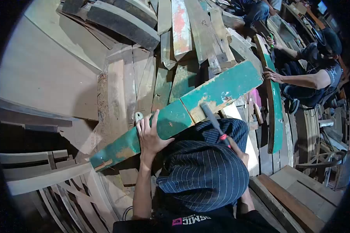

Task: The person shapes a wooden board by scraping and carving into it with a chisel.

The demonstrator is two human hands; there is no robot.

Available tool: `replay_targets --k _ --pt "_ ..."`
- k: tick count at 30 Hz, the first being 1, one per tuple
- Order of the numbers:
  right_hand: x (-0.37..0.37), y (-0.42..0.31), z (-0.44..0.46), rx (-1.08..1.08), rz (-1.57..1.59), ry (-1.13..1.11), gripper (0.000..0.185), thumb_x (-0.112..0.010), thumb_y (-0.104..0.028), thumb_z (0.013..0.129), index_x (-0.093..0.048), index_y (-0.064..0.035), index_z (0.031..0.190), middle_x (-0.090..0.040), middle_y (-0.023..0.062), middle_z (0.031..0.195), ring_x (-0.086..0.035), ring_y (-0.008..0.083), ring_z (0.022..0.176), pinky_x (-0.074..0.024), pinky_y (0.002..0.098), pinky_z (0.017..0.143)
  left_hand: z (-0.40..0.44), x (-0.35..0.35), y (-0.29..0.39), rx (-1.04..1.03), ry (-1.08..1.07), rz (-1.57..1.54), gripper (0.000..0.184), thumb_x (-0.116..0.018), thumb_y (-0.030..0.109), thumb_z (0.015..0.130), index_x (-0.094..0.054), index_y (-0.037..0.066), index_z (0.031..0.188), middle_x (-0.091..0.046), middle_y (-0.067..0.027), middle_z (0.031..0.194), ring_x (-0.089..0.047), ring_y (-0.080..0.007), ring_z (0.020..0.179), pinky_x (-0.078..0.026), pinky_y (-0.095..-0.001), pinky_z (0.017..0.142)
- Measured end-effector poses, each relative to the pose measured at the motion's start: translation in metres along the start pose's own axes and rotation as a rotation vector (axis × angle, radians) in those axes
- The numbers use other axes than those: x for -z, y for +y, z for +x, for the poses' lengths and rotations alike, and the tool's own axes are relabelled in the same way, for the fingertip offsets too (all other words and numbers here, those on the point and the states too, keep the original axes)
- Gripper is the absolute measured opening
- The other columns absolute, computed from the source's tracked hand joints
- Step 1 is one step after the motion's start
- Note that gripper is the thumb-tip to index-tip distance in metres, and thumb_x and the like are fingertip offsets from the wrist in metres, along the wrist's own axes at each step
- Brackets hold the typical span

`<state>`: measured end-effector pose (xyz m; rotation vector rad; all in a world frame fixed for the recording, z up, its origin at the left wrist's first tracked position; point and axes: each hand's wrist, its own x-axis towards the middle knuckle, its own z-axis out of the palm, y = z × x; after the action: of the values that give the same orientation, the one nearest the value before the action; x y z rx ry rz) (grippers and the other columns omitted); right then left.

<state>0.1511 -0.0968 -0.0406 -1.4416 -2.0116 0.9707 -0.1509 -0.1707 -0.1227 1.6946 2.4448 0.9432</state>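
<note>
A long green-painted plank [223,87] slants across my lap, its paint worn through to bare wood in patches. A dark crack or joint crosses it near the middle. My left hand [149,136] lies on the plank with fingers spread. Beside its outer fingers shows the pale rounded end of a small object [139,115]; the rest of it is hidden. In my right hand [239,151] is a flat-bladed hand tool [212,118] with a red and black handle. Its grey blade tip is at a bare patch by the plank's near edge. My knee partly covers this hand.
Stacked boards [181,29] fill the far side, with dark curved timbers [112,19] at far left. Slatted wooden frames [58,186] stand at lower left. To the right a seated co-worker [315,73] handles another green plank [276,112]. Another person [256,11] sits beyond.
</note>
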Motion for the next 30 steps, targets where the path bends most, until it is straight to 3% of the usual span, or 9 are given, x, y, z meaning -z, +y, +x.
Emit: replay_targets --k 3,8,10,13,17,19,21,26,30 --pt "0.005 -0.039 0.012 -0.285 -0.086 0.044 0.047 -0.066 -0.022 0.103 -0.060 -0.0040 0.146 -0.073 0.0274 0.086 -0.068 0.0183 0.068 -0.0551 0.0385 0.064 -0.001 0.000 0.001 0.014 -0.017 0.016 0.124 -0.099 0.037 0.044 -0.047 0.011 0.153 -0.053 -0.0163 0.128 -0.050 -0.0393 0.123 -0.035 -0.0560 0.109" --pt "0.008 -0.003 0.004 0.045 -0.026 -0.163 0.041 -0.065 -0.016 0.102 -0.063 0.0002 0.140 -0.074 0.0267 0.088 -0.072 0.0256 0.068 -0.0570 0.0397 0.064 0.001 0.000 0.001 0.005 -0.009 0.019 0.122 -0.098 0.039 0.045 -0.048 0.008 0.151 -0.053 -0.0159 0.128 -0.050 -0.0396 0.122 -0.035 -0.0565 0.109" --pt "-0.006 0.014 0.017 0.213 -0.081 0.160 0.041 -0.064 -0.017 0.105 -0.062 -0.0022 0.143 -0.075 0.0221 0.082 -0.069 0.0222 0.060 -0.0541 0.0367 0.054 0.002 -0.001 0.000 -0.009 0.001 0.018 0.122 -0.098 0.040 0.045 -0.048 0.008 0.151 -0.054 -0.0162 0.128 -0.050 -0.0398 0.122 -0.035 -0.0564 0.109" --pt "0.009 -0.020 0.028 -0.172 -0.098 0.159 0.044 -0.066 -0.019 0.104 -0.061 0.0010 0.142 -0.076 0.0223 0.088 -0.067 0.0201 0.063 -0.0557 0.0386 0.056 0.000 -0.002 -0.002 0.010 -0.021 0.026 0.122 -0.098 0.042 0.045 -0.047 0.008 0.151 -0.054 -0.0173 0.129 -0.050 -0.0400 0.122 -0.036 -0.0561 0.108" --pt "-0.002 0.022 0.012 0.266 -0.032 -0.132 0.044 -0.073 -0.015 0.098 -0.063 0.0072 0.135 -0.075 0.0272 0.096 -0.076 0.0352 0.078 -0.0583 0.0432 0.069 -0.002 -0.004 -0.003 -0.017 -0.018 0.049 0.124 -0.098 0.042 0.045 -0.046 0.008 0.152 -0.054 -0.0182 0.131 -0.050 -0.0390 0.124 -0.035 -0.0541 0.110" --pt "0.014 -0.008 0.013 0.073 -0.061 -0.243 0.044 -0.075 -0.015 0.095 -0.065 0.0052 0.133 -0.071 0.0339 0.106 -0.076 0.0432 0.093 -0.0584 0.0439 0.076 0.000 -0.005 -0.003 -0.028 -0.005 0.056 0.124 -0.098 0.042 0.044 -0.046 0.009 0.152 -0.054 -0.0179 0.131 -0.050 -0.0388 0.125 -0.034 -0.0539 0.110" --pt "0.005 -0.007 0.024 0.047 -0.056 0.028 0.040 -0.073 -0.014 0.097 -0.066 0.0025 0.133 -0.069 0.0344 0.098 -0.075 0.0437 0.086 -0.0574 0.0425 0.071 -0.002 -0.003 -0.002 -0.016 -0.025 0.042 0.124 -0.098 0.041 0.046 -0.045 0.009 0.153 -0.054 -0.0176 0.131 -0.050 -0.0384 0.126 -0.034 -0.0545 0.111" --pt "-0.001 -0.011 0.048 -0.155 -0.071 0.258 0.042 -0.063 -0.026 0.105 -0.061 -0.0037 0.140 -0.060 0.0272 0.067 -0.056 0.0400 0.049 -0.0452 0.0466 0.053 -0.001 -0.004 -0.003 -0.041 -0.013 0.060 0.123 -0.097 0.043 0.047 -0.045 0.008 0.153 -0.053 -0.0166 0.132 -0.049 -0.0394 0.126 -0.035 -0.0552 0.111" --pt "0.004 0.003 0.025 -0.117 -0.039 -0.001 0.043 -0.073 -0.018 0.099 -0.063 0.0023 0.136 -0.065 0.0237 0.071 -0.058 0.0172 0.055 -0.0471 0.0398 0.056 -0.002 -0.001 -0.003 -0.009 -0.022 0.063 0.123 -0.097 0.045 0.047 -0.046 0.008 0.153 -0.053 -0.0164 0.132 -0.049 -0.0389 0.125 -0.035 -0.0551 0.110"
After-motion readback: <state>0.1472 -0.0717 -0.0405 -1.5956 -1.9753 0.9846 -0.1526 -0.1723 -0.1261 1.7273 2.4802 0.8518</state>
